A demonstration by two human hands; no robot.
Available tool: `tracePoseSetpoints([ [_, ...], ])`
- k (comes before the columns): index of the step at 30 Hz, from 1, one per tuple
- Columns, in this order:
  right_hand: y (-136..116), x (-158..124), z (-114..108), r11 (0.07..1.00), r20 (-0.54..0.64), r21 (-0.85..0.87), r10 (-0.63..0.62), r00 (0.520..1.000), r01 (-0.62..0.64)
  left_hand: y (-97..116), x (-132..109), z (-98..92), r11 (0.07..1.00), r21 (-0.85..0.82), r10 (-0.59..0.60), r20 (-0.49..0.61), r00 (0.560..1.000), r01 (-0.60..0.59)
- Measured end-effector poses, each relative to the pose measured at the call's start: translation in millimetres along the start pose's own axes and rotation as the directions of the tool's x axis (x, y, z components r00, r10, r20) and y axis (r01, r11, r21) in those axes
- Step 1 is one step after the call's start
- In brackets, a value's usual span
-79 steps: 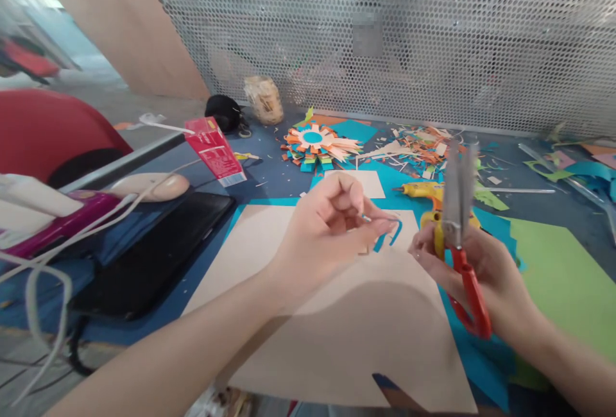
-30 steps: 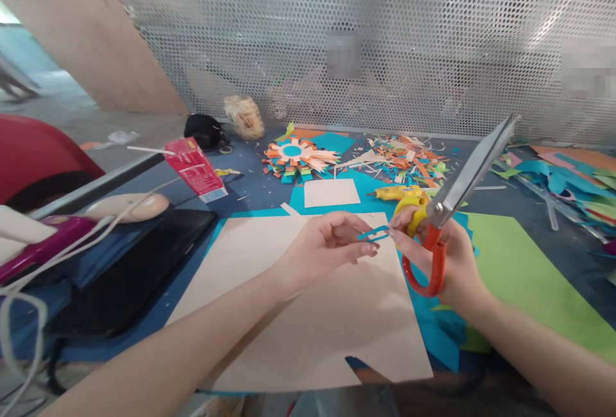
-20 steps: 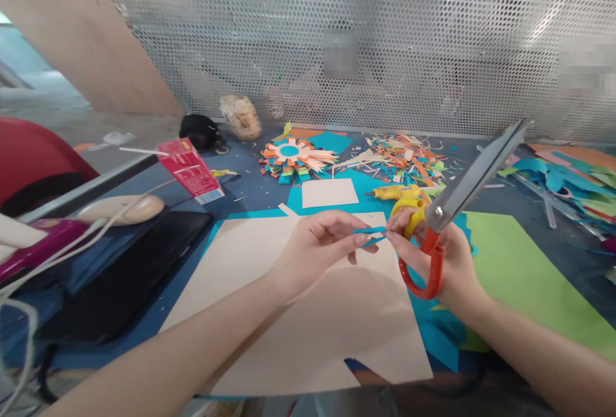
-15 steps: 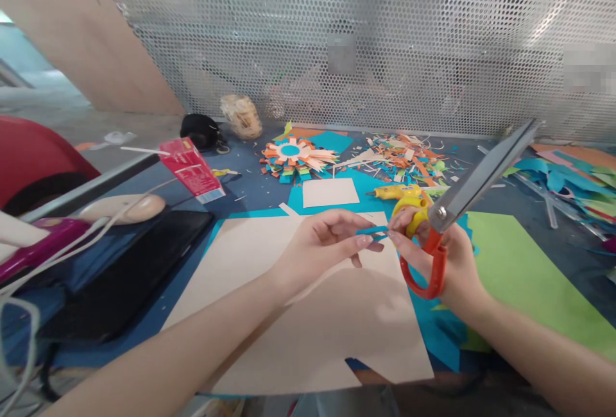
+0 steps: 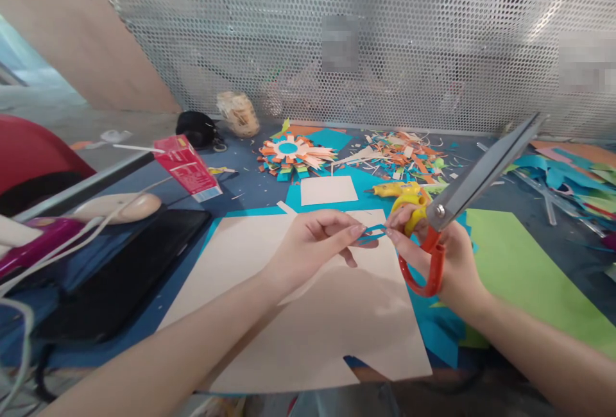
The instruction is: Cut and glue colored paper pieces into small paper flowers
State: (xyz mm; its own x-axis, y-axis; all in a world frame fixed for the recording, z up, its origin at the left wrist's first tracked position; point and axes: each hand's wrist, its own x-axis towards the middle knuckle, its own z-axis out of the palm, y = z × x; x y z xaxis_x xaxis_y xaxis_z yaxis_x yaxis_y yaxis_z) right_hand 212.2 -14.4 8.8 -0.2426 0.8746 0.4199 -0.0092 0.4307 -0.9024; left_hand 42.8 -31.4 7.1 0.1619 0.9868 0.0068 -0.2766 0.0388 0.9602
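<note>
My left hand (image 5: 315, 247) pinches one end of a thin blue paper strip (image 5: 373, 233) above a large beige sheet (image 5: 308, 321). My right hand (image 5: 440, 256) pinches the strip's other end with its fingertips while its palm and other fingers grip the orange and yellow handles of a pair of scissors (image 5: 462, 195). The scissors' blades are together and point up and to the right. Both hands hover just above the table.
A yellow glue gun (image 5: 397, 190), a small beige square (image 5: 328, 190), a paper flower (image 5: 291, 151) and a heap of paper scraps (image 5: 402, 151) lie farther back. Green paper (image 5: 524, 269) lies right. A black tablet (image 5: 120, 269), a red carton (image 5: 185, 163) and white cables sit left. A perforated metal screen stands behind.
The scissors swung from upright to a tilt up and right. My right fingertips have taken the strip's free end, and both hands hold it stretched between them.
</note>
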Motion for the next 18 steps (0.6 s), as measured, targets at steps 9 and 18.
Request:
tracePoseSetpoints([
  [9,-0.6,-0.6,-0.1,1.0,0.025,-0.024,-0.001,1.0,0.001,1.7,-0.1,-0.4,0.977,0.205,0.066,-0.02,0.998,-0.06],
  [18,3.6,-0.6,-1.8,0.997,0.04,-0.07,-0.012,0.999,0.015,3.9,-1.4,-1.2,0.945,0.317,0.101,-0.039,0.994,-0.083],
])
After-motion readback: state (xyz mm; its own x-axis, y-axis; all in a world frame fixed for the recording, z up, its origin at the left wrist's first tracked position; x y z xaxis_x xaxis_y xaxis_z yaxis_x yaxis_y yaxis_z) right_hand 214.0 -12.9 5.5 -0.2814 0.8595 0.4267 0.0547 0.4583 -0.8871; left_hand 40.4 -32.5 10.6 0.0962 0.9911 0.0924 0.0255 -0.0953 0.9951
